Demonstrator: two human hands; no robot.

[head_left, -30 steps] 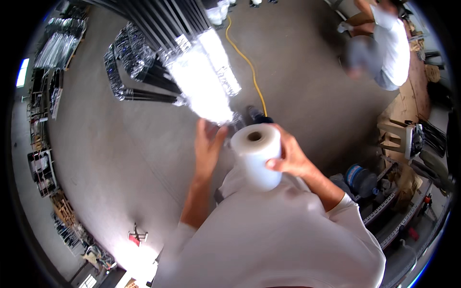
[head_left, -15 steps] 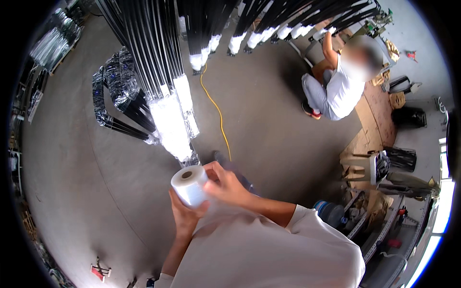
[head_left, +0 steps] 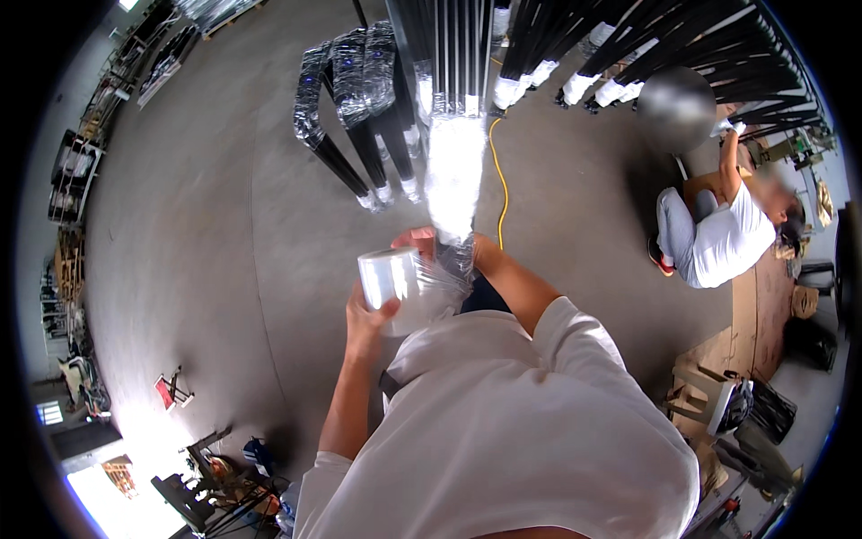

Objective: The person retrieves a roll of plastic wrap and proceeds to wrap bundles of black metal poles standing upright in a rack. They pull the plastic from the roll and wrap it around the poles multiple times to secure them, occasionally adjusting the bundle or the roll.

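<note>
A roll of clear stretch film [head_left: 386,280] is in my left hand [head_left: 365,322], its fingers and thumb closed around the lower part. Film stretches from the roll to the near end [head_left: 455,256] of a long bundle of black bars [head_left: 459,67]. A bright white wrap [head_left: 453,171] covers the bundle above that end. My right arm passes behind the bundle's end from the right. Part of my right hand [head_left: 415,239] shows on the left side, beside the roll's top rim; the rest is hidden behind the bundle and film.
Film-wrapped black frames [head_left: 364,85] stand left of the bundle. More black bar bundles [head_left: 620,63] with white-wrapped ends line the far right. A yellow cable [head_left: 500,171] runs along the floor. At right a person [head_left: 723,234] squats by the bars. A small red stool [head_left: 166,393] stands lower left.
My right hand has left the roll's side and gone round behind the bundle's end. The left hand keeps the roll, now with film drawn out to the bundle. The view has swung left.
</note>
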